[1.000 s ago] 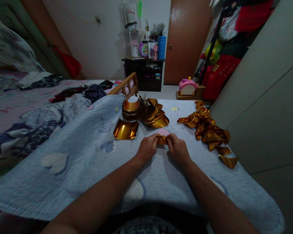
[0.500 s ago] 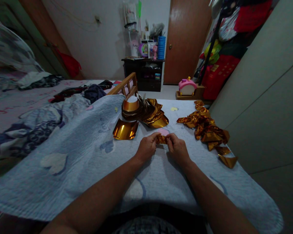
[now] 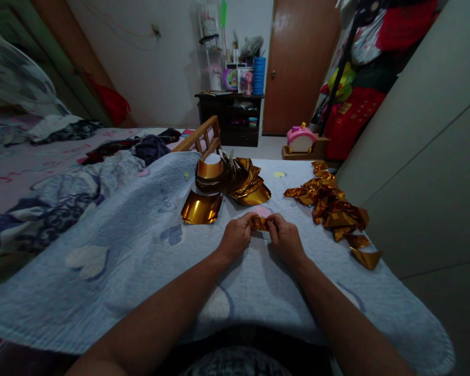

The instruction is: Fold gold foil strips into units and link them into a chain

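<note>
Between my two hands is a small folded piece of gold foil paper (image 3: 260,224), held just above the bed cover. My left hand (image 3: 237,235) pinches its left end, and my right hand (image 3: 285,237) pinches its right end. Ahead and to the left lies a short stack of smooth gold foil sheets (image 3: 201,208). Behind it sits a larger fanned pile of gold foil paper (image 3: 248,185), with curled sheets. Off to the right is a heap of folded gold foil pieces (image 3: 332,203). My fingertips hide the ends of the held piece.
A light blue cover (image 3: 149,271) with heart patterns spreads under everything. Rumpled clothes and bedding (image 3: 113,162) lie at left beside a wooden rail (image 3: 199,133). A pale cabinet (image 3: 426,183) borders the right. A pink toy (image 3: 301,139) and dark shelf (image 3: 229,120) stand beyond.
Almost nothing differs. Both hands keep their pinch on the foil piece in the same spot, and the piles lie as before.
</note>
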